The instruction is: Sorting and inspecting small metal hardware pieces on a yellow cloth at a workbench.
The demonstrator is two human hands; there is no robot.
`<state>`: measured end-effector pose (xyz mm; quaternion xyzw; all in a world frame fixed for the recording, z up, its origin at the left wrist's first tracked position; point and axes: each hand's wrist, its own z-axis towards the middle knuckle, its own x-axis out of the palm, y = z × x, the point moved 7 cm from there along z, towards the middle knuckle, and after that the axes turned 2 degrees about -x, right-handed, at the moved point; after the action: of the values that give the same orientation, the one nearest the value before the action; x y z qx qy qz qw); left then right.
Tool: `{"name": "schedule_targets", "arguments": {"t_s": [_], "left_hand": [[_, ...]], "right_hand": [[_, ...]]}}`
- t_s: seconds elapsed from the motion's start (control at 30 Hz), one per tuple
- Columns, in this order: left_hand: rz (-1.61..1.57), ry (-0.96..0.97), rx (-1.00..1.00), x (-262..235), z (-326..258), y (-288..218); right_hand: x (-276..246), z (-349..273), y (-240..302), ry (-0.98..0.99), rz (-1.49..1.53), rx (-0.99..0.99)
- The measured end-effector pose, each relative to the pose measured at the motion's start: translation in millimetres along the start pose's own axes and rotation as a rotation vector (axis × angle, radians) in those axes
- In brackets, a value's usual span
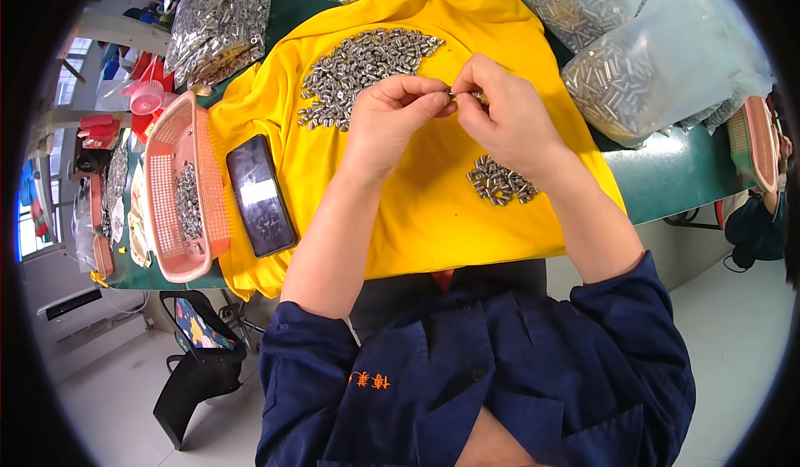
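Note:
My left hand point(392, 121) and my right hand point(507, 121) meet over a yellow cloth point(425, 221), thumbs and forefingers pinched tip to tip. A tiny dark glint shows between the fingertips, but the piece is too small to make out. Beyond my left hand lies a large heap of short metal cylinders point(358, 65), spread loosely on the cloth. A smaller pile of similar metal pieces point(500, 181) sits below my right hand, beside the wrist.
Left of the cloth stands a pink plastic basket point(154, 209) with metal parts inside; a black phone point(261, 196) lies beside it. Clear bags of metal parts point(612, 84) crowd the right back, another bag point(218, 29) the left back. A black chair point(196, 375) stands at lower left.

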<state>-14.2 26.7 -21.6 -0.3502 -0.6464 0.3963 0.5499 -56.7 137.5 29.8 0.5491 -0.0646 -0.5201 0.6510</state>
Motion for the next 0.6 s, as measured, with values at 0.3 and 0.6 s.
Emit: {"name": "schedule_targets", "arguments": {"t_s": [0.3, 0.6], "left_hand": [[0.31, -0.177, 0.207, -12, 2, -16], [1.098, 0.153, 0.405, 55, -18, -30]], "right_hand": [[2, 2, -43, 0.064, 0.556, 0.428], [-31, 5, -42, -0.19, 0.38, 0.264]]}}
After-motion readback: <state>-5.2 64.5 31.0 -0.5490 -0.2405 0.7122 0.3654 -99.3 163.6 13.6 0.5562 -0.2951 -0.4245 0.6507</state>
